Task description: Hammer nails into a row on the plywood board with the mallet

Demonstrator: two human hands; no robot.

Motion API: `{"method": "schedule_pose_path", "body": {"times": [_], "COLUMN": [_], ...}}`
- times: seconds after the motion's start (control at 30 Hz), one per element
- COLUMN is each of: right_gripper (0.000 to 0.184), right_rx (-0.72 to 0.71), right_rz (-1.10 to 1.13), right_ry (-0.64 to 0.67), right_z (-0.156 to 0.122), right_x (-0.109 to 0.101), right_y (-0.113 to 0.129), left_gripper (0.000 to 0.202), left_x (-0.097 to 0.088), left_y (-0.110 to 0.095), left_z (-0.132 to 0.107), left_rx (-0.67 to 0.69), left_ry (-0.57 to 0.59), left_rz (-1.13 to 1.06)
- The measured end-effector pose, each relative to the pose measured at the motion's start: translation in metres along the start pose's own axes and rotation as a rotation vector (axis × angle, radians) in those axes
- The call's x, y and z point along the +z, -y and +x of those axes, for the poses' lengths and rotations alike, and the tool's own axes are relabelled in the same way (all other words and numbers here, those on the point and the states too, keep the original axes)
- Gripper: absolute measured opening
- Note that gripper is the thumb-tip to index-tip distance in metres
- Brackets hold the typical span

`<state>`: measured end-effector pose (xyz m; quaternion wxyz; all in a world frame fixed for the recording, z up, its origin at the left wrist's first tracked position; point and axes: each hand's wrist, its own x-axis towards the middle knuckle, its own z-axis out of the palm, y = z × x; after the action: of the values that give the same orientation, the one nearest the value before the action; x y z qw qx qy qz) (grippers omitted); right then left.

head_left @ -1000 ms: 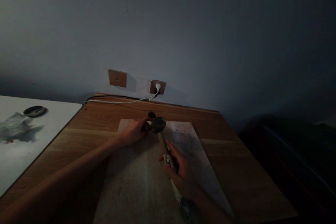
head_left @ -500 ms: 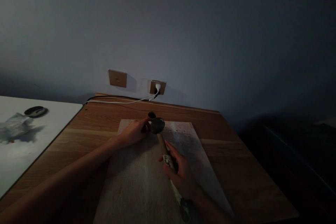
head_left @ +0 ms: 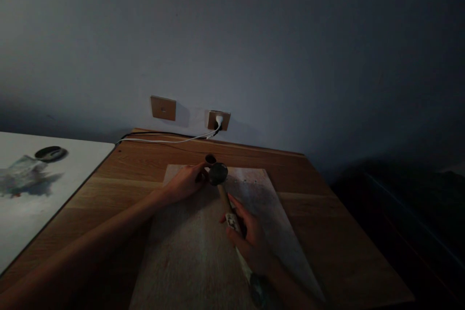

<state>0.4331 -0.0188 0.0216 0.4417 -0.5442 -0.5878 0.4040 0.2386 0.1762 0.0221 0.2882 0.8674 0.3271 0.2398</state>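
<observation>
My right hand (head_left: 249, 240) is closed round the wooden handle of a hammer (head_left: 224, 193). Its dark round head hangs over the far end of a pale board (head_left: 189, 252). At the far edge of that board my left hand (head_left: 186, 180) lies with its fingertips pinched on something small that I cannot make out, right beside the hammer head. A small dark round object (head_left: 210, 159) sits just beyond the fingertips. The board lies on a brown wooden table (head_left: 327, 232).
A white cable (head_left: 170, 141) runs along the table's back edge to a wall socket (head_left: 218, 120); a second wall plate (head_left: 163, 108) is left of it. A white surface (head_left: 43, 189) with a dark disc (head_left: 51, 153) adjoins the table at left. Dark space lies to the right.
The hammer head has shifted very slightly toward my left fingertips. Both hands otherwise keep their places.
</observation>
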Motion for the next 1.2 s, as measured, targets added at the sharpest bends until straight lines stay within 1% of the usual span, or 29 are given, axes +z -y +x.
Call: {"method": "schedule_pose_path", "body": {"times": [0.07,0.13,0.2,0.3,0.37,0.43,0.5,0.53,0.6,0.7,0.77,0.83,0.87,0.9,0.97,1.03,1.1,1.13,1.2], "right_gripper": [0.071,0.070,0.068,0.071,0.073,0.073,0.072,0.072,0.073,0.073,0.073,0.072,0.072,0.071,0.069,0.068,0.069,0.069,0.069], "right_rx": [0.012,0.021,0.029,0.031,0.018,0.009,0.019,0.024,0.038,0.061,0.064,0.051,0.044,0.041,0.047,0.048,0.050,0.052,0.067], "right_rz": [0.009,0.040,0.100,0.201,0.238,0.236,0.219,0.219,0.237,0.253,0.261,0.271,0.274,0.273,0.267,0.273,0.295,0.311,0.337], "right_ry": [-0.002,-0.038,-0.129,-0.332,-0.462,-0.579,-0.660,-0.686,-0.705,-0.689,-0.671,-0.649,-0.640,-0.631,-0.608,-0.591,-0.562,-0.546,-0.496], "right_z": [0.000,0.000,-0.001,-0.001,0.001,0.004,0.007,0.008,0.010,0.010,0.010,0.009,0.009,0.008,0.008,0.007,0.006,0.006,0.005], "right_x": [0.000,0.000,-0.001,-0.005,-0.008,-0.011,-0.013,-0.014,-0.016,-0.017,-0.016,-0.015,-0.015,-0.014,-0.012,-0.011,-0.010,-0.010,-0.010], "right_y": [0.001,0.002,0.005,0.012,0.017,0.022,0.025,0.026,0.027,0.026,0.027,0.030,0.031,0.033,0.036,0.037,0.035,0.033,0.028], "left_gripper": [0.058,0.056,0.055,0.051,0.044,0.036,0.030,0.026,0.024,0.025,0.017,0.008,0.007,0.007,0.007,0.011,0.014,0.017,0.020], "left_x": [0.001,0.001,0.001,-0.001,-0.002,-0.001,0.003,0.006,0.015,0.033,0.046,0.055,0.057,0.057,0.050,0.035,0.017,0.008,-0.005], "left_y": [0.001,0.002,0.003,-0.001,-0.010,-0.025,-0.042,-0.052,-0.069,-0.090,-0.100,-0.108,-0.110,-0.110,-0.105,-0.089,-0.063,-0.049,-0.022], "left_z": [0.000,0.000,0.000,-0.002,-0.005,-0.009,-0.013,-0.015,-0.016,-0.015,-0.015,-0.016,-0.016,-0.016,-0.016,-0.014,-0.012,-0.011,-0.009], "left_rx": [0.008,0.010,0.017,0.065,0.155,0.274,0.364,0.387,0.423,0.497,0.560,0.614,0.639,0.661,0.684,0.648,0.544,0.460,0.269], "left_ry": [-0.008,-0.001,0.021,0.028,0.014,0.007,-0.003,-0.017,-0.014,0.090,0.151,0.170,0.168,0.163,0.141,0.095,0.035,-0.001,-0.113], "left_rz": [-0.007,-0.017,-0.022,0.055,0.190,0.363,0.517,0.570,0.610,0.607,0.637,0.676,0.688,0.693,0.689,0.661,0.580,0.512,0.372]}}
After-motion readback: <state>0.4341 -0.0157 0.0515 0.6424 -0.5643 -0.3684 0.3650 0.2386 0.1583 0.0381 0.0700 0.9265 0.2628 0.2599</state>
